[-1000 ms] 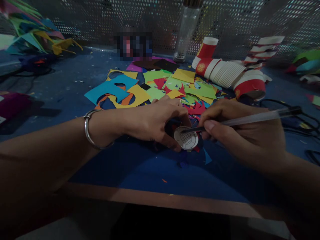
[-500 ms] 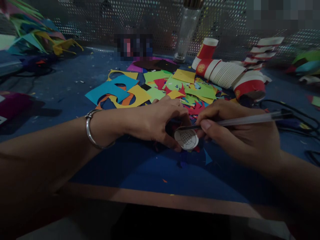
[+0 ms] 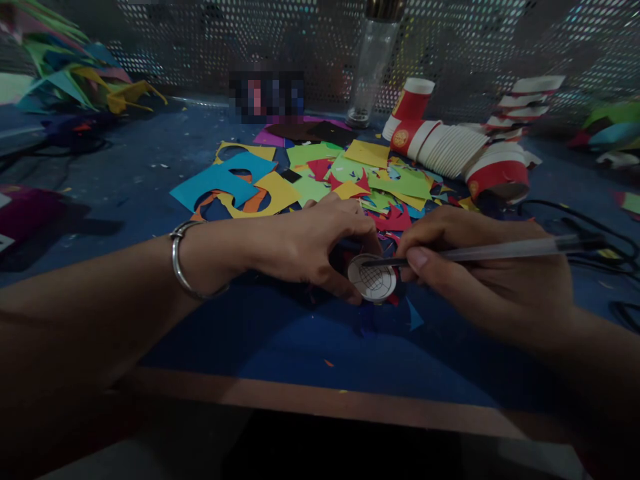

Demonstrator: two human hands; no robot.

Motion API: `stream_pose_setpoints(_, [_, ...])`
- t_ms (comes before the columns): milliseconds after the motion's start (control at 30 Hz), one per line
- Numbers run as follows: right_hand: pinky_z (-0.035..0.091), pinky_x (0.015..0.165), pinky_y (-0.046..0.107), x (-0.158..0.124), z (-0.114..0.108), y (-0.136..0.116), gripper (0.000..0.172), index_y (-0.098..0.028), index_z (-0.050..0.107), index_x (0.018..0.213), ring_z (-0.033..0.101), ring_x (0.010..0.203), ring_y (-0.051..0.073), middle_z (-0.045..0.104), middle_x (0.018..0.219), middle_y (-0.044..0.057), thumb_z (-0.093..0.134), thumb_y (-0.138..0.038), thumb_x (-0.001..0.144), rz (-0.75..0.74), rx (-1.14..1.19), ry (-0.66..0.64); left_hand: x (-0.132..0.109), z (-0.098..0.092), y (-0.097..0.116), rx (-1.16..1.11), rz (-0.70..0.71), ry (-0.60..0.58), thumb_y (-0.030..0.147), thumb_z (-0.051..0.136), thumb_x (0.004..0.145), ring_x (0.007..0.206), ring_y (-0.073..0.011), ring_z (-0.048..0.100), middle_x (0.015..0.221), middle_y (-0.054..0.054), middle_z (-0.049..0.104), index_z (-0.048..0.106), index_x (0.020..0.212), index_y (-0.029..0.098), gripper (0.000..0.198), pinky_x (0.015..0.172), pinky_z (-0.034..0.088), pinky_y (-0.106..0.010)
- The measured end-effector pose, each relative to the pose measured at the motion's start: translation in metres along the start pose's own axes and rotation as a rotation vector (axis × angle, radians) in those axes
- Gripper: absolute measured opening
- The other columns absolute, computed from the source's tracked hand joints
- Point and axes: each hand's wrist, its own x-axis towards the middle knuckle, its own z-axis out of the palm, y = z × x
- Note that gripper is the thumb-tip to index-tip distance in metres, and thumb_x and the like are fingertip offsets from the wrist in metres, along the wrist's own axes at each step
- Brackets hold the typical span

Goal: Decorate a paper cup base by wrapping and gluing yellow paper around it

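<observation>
My left hand (image 3: 320, 250), with a silver bangle (image 3: 181, 260) at the wrist, curls its thumb and fingers around an upturned paper cup. The cup's round white base (image 3: 373, 279) faces me and bears a dark drawn grid with lines running out to the rim. Most of the cup's side is hidden by my fingers and the dim light. In my right hand (image 3: 480, 267), a pen (image 3: 505, 249) with a clear barrel is pinched close to its black front end. Its tip lies over the upper left part of the white base.
Coloured paper scraps (image 3: 350, 173) pile up beyond my hands. Stacked red and white paper cups (image 3: 445, 143) lie behind on the right, near a clear bottle (image 3: 371, 73). Black cables (image 3: 590, 227) run at the right. A perforated metal panel (image 3: 300, 33) closes the table's back.
My right hand has shifted slightly right, and the pen tip has moved a little right and down over the cup's base. The left hand keeps almost the same place.
</observation>
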Motion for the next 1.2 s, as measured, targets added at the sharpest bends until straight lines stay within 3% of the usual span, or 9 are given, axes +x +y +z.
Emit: stream_pose_setpoints(1200, [0.049,0.056,0.023,-0.0016,0.0019,-0.0003,0.016,-0.023,0.063,0.084,0.065,0.058,0.012,0.071,0.071,-0.002,0.054,-0.014,0.094,-0.098,-0.121,0.005,-0.0026,0.0005,0.0015,0.012,-0.023,-0.002,0.044,0.088,0.073,0.108,-0.0257,0.051,0.113,-0.007,0.060,0.067,0.106,0.021,0.045,0.093,0.040,-0.036])
